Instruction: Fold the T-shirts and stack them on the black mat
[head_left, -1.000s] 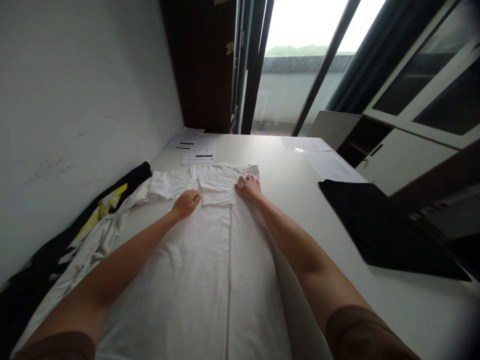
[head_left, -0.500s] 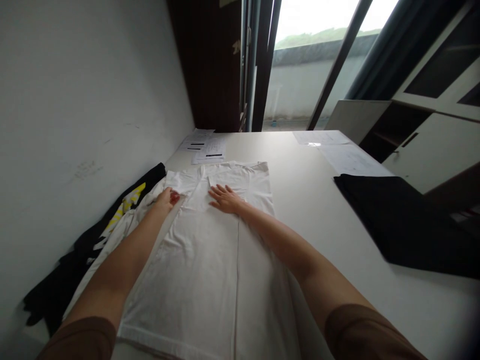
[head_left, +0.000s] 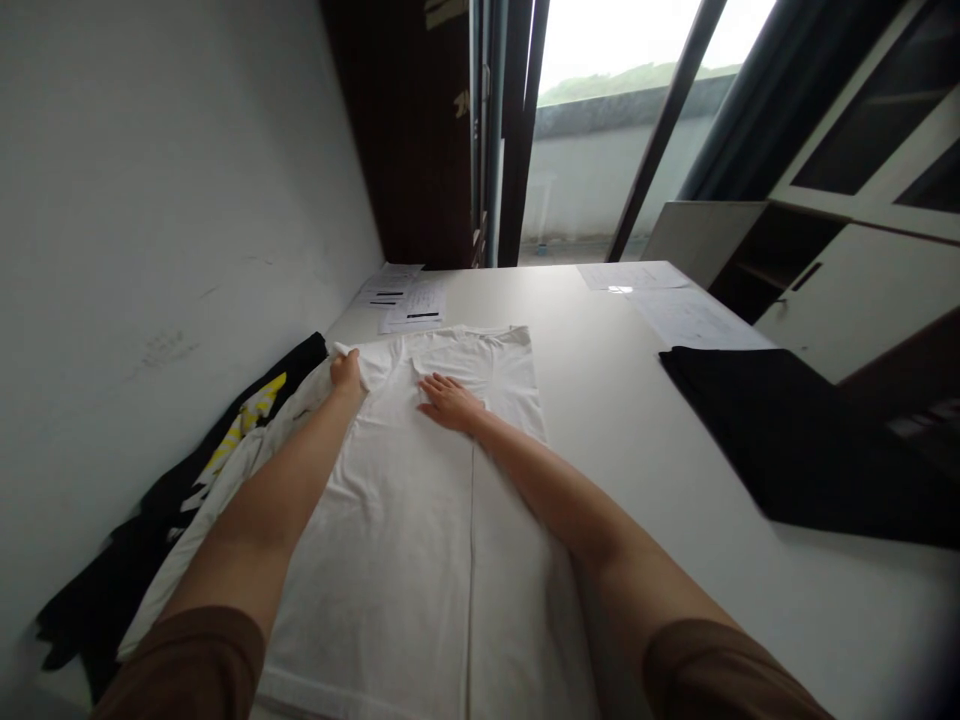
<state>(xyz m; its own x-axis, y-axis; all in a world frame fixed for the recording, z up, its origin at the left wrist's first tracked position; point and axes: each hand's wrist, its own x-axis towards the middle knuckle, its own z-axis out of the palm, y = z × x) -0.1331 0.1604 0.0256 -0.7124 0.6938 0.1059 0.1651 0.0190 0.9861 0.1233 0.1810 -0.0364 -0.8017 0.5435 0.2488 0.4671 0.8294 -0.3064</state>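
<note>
A white T-shirt [head_left: 397,540] lies spread on the white table, its collar end away from me and its right side folded inward along a straight lengthwise edge. At its upper left, my left hand [head_left: 346,372] is closed on the sleeve, with the cloth bunched up at the fingers. My right hand [head_left: 451,402] rests flat on the upper middle of the shirt, fingers spread, over the folded-in part. Wrinkles run from the left sleeve down the shirt's left side.
Along the wall at left lies a heap of black, white and yellow clothes [head_left: 247,410]. Folded black cloth [head_left: 795,430] lies on the table [head_left: 600,390] at right. Paper sheets [head_left: 412,300] lie at the far left, with more papers [head_left: 675,300] at the far right.
My left hand has moved a little up and to the right, lifting the sleeve edge in its fingers. My right hand stays flat on the shirt.
</note>
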